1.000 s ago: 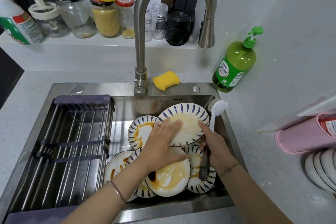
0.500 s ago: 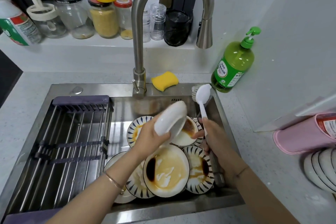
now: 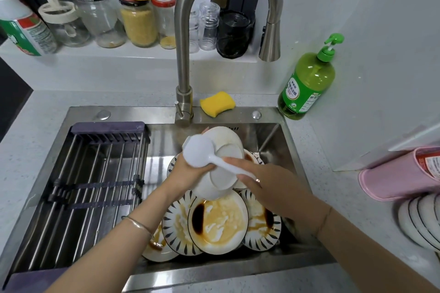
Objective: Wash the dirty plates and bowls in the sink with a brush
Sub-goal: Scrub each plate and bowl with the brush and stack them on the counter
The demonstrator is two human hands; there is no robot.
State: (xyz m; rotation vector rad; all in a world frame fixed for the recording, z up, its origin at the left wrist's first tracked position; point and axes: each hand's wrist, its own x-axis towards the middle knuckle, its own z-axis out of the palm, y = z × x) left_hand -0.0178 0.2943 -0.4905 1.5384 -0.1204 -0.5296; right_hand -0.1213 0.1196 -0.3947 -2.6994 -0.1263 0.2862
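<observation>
Kitchen counter in pale speckled stone, with a steel sink set into it. Jars are being stored on a shelf behind the faucet, and no water is being seen at the spout.

One plate is being held up over the basin. It is tilted, with the white underside and foot ring turned to the camera, probably so the back can be scrubbed while drips are being caught by the sink. It is being gripped at its left edge by the left hand, with fingertips showing past the far rim.

The brush is being held by the right hand, fingers curled round the white handle. Only the back of the head is being shown, lying over the plate's left edge and part of the left hand. Whether bristles are being pressed on the plate cannot be told.

Other dirty plates, blue-rimmed and smeared with brown sauce, are lying overlapped on the basin floor right under the held one, within easy reach.

A drying rack is being used across the sink's left half, likely for washed pieces. A yellow sponge is lying on the sink's rear deck, and a green soap bottle is standing at the corner, both near.

Judgement: washing is only being started, and nearly all of it is not yet done.
</observation>
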